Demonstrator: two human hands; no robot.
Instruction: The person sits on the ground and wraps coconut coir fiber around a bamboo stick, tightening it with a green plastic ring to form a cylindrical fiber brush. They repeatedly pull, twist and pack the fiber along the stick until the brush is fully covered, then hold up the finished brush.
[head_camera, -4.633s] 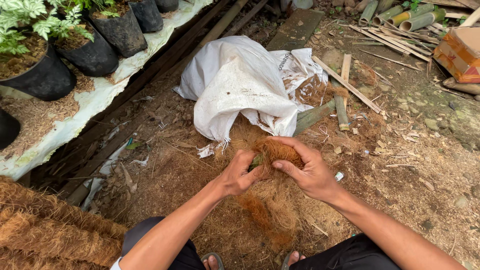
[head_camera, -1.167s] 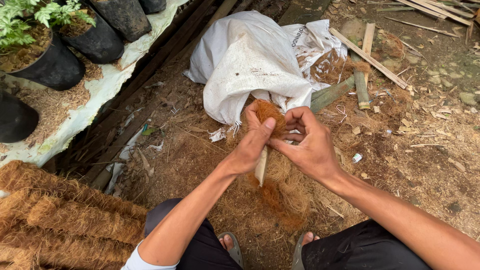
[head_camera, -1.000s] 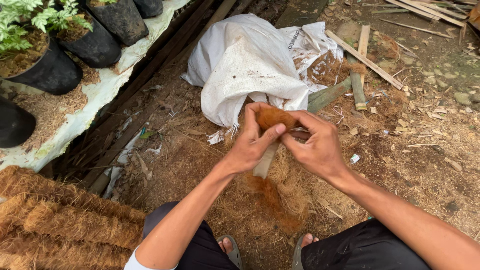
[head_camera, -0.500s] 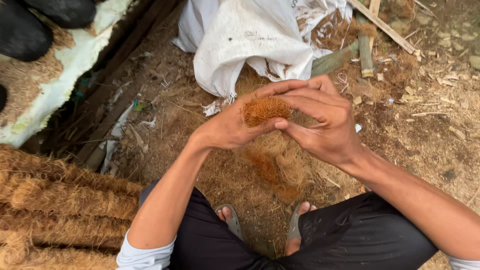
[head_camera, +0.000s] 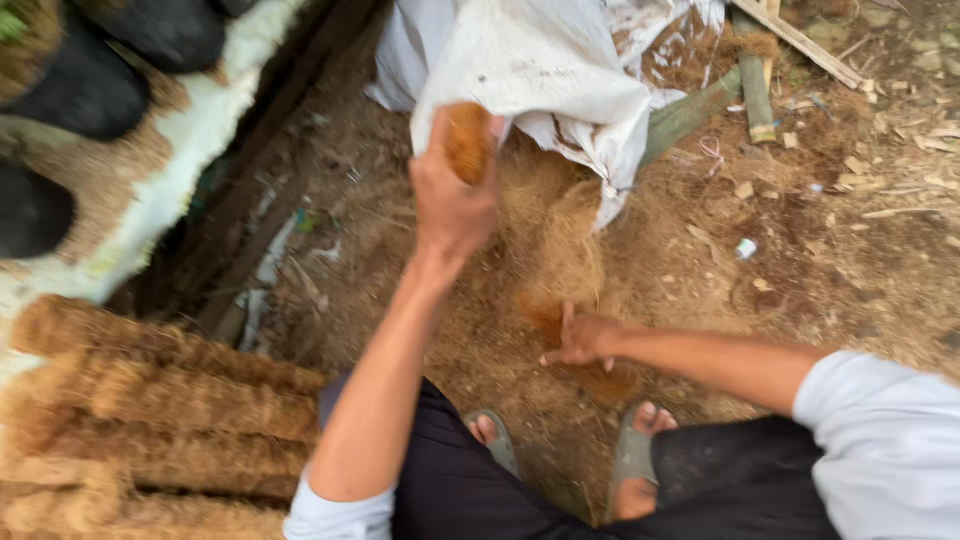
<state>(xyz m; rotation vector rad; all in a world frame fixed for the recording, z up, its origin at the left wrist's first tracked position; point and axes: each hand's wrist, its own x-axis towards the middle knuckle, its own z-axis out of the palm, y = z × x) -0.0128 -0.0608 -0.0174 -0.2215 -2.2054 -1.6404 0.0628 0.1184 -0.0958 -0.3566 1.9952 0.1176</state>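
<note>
**Coir wad raised in the left hand, right hand down in the loose fibre**

Above the heap of loose fibre (head_camera: 555, 235), the left hand (head_camera: 452, 195) is lifted with its grip closed round a wad of brown coconut fibre (head_camera: 467, 140), which shows between thumb and fingers in front of the white sack (head_camera: 530, 70). The right hand (head_camera: 585, 340) is low, fingers spread and pressed into a darker tuft of fibre (head_camera: 545, 318) on the ground; its grip looks open, resting rather than clasping. Both sandalled feet (head_camera: 635, 450) sit just below it. Finished fibre-wrapped poles (head_camera: 150, 400) lie stacked at the left. The wad looks light, springy and dry, likely to shed strands and loosen if held slackly. A full-palm squeeze round its middle seems best, since pinching the edge would probably pull out only a few strands.
</note>
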